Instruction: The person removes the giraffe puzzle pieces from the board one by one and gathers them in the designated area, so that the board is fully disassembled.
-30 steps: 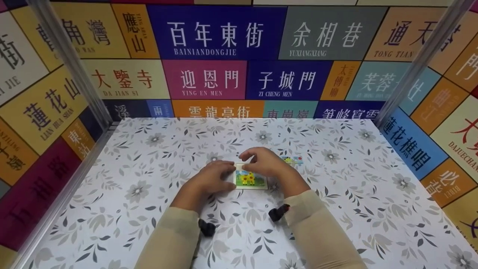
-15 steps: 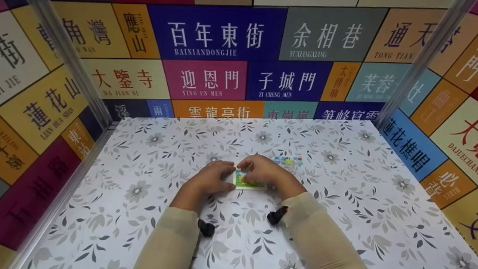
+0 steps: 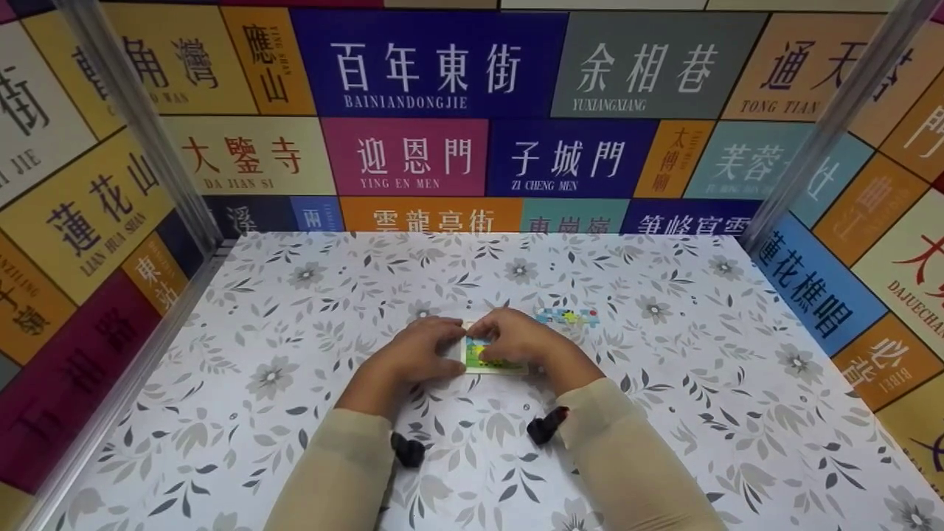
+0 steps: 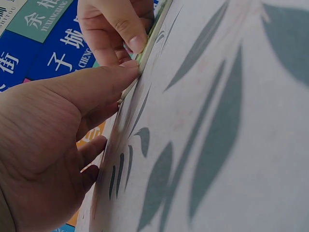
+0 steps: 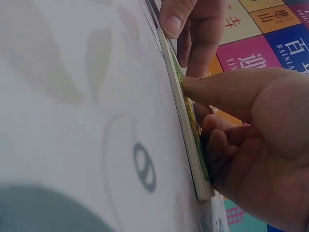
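A small jigsaw puzzle board (image 3: 495,371) with a sunflower picture lies flat on the table in the head view. My left hand (image 3: 409,354) holds its left edge, the thumb at the near corner and the fingers at the far one. Curled over the top and right of the board is my right hand (image 3: 527,343). Its thumb and index finger come together on a bluish puzzle piece (image 3: 479,342) at the upper left, mostly hidden by the fingers. The right wrist view shows the board's pale side edge (image 5: 181,111), with the right thumb pressing on the picture.
Several loose puzzle pieces (image 3: 568,317), light blue with yellow and red, lie just beyond the right hand. A floral cloth (image 3: 295,317) covers the table. Panels with printed characters (image 3: 435,66) stand at the back and both sides.
My right hand has lowered onto the board, its thumb and index finger drawing closer together and covering more of the picture. More of the loose pieces now shows. The left hand has stayed still.
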Action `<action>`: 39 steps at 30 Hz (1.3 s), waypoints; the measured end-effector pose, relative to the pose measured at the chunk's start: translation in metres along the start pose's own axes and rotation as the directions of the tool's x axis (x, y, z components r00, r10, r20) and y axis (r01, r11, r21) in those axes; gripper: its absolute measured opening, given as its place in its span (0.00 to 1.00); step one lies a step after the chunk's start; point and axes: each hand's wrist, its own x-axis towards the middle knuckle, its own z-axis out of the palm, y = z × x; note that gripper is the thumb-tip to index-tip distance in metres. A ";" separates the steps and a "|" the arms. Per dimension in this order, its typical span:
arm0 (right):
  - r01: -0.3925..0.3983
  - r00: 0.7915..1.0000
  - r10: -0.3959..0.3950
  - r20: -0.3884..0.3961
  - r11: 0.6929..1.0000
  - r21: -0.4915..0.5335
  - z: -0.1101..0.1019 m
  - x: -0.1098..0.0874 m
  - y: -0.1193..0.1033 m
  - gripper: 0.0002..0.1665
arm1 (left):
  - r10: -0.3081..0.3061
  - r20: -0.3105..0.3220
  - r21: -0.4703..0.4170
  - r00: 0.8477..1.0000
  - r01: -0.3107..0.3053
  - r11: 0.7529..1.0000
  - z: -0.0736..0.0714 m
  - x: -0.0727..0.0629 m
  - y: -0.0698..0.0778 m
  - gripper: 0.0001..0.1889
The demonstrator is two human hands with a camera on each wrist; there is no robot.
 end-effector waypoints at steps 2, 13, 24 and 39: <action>0.001 1.000 -0.001 0.001 1.000 0.000 0.000 0.000 -0.001 0.29 | 0.004 0.000 0.004 1.000 -0.004 1.000 0.000 0.000 -0.001 0.35; -0.013 0.999 0.013 -0.031 1.000 -0.017 0.001 -0.003 0.000 0.27 | -0.023 -0.004 -0.013 1.000 0.023 1.000 0.000 -0.001 0.003 0.36; -0.001 0.998 -0.001 -0.062 0.999 -0.037 0.001 -0.004 -0.001 0.23 | -0.029 0.002 -0.008 1.000 0.029 1.000 0.000 0.001 0.003 0.36; 0.024 0.995 -0.013 -0.098 0.994 0.110 -0.024 -0.021 0.012 0.25 | -0.017 0.006 -0.006 1.000 0.017 1.000 0.000 0.001 0.001 0.36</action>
